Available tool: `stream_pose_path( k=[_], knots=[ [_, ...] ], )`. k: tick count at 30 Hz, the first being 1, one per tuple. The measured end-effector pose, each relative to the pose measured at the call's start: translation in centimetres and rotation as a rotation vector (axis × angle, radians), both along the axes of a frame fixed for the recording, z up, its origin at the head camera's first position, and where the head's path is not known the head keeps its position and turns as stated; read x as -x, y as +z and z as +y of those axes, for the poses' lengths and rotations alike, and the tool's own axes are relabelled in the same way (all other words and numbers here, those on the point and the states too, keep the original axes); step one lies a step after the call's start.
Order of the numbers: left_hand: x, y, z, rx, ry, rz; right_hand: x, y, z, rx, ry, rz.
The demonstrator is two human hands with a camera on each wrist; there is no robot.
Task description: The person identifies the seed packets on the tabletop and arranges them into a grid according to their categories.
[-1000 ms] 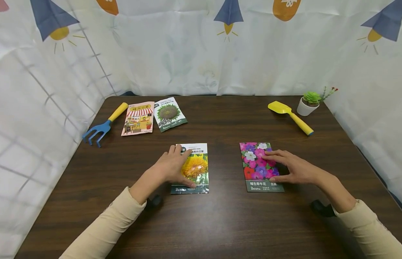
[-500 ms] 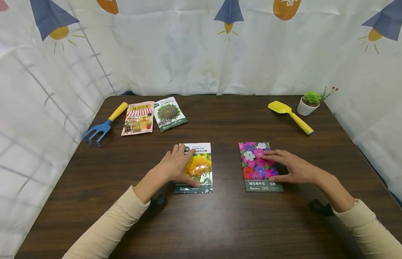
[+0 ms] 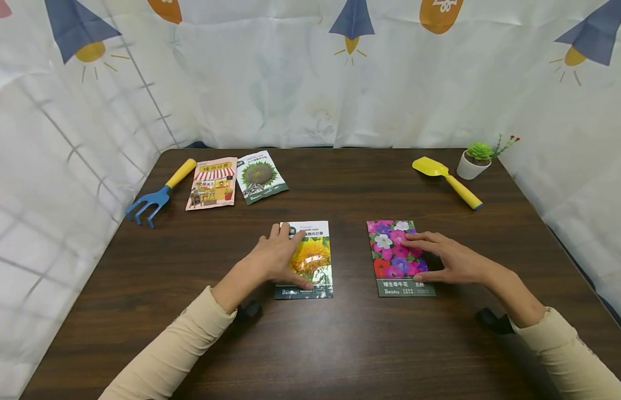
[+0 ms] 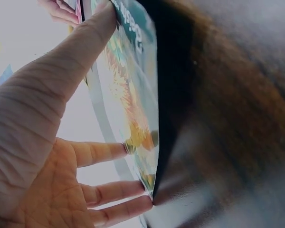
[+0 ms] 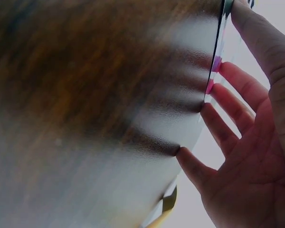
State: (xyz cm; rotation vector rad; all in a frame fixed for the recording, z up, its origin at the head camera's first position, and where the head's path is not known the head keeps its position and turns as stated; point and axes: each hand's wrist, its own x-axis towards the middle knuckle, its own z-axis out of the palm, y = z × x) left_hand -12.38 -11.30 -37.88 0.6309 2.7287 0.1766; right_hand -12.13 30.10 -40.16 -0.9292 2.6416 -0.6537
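Both wrist views are blurred and show only palms, fingertips and packet edges against the table (image 3: 350, 344); print on the packets is too small to read. The left hand (image 3: 274, 260) covers the left half of the sunflower packet (image 3: 310, 261), and the right hand (image 3: 452, 262) hides the right edge of the flower packet (image 3: 392, 256).

Sunflower packet: flat on the table at centre, slightly left of the flower packet, the two near each other but apart. Left fingers (image 4: 109, 152) lie straight and spread over its top and left part, the thumb (image 4: 92, 28) stretched along its lower edge.

Flower packet: flat, just right of centre. Right fingers (image 5: 228, 109) lie extended and slightly spread on its right half, the thumb low near the dark caption band.

Far left: a rake (image 3: 157, 191) beside two further packets (image 3: 212, 182) (image 3: 260, 175). Far right: a yellow trowel (image 3: 447, 180) touching or just beside a potted plant (image 3: 474, 158). A patterned cloth (image 3: 290, 72) backs the table.
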Motion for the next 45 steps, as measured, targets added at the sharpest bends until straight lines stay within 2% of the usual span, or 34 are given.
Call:
stream_pose_path(
  k=[14, 24, 31, 37, 45],
  knots=[
    [0.0, 0.1, 0.0, 0.029, -0.004, 0.005, -0.1, 0.1, 0.1, 0.027, 0.021, 0.006],
    [0.1, 0.0, -0.1, 0.032, -0.045, 0.026, -0.3, -0.1, 0.0, 0.024, 0.014, -0.013],
    [0.1, 0.0, -0.2, 0.024, -0.043, 0.027, -0.1, 0.1, -0.5, 0.021, 0.017, 0.034],
    [0.2, 0.2, -0.2, 0.032, -0.031, 0.02, 1.2, 0.9, -2.4, 0.015, 0.027, 0.08],
    [0.0, 0.0, 0.0, 0.047, -0.036, 0.0, 4.8, 1.8, -7.2, 0.004, 0.067, 0.121]
  ],
)
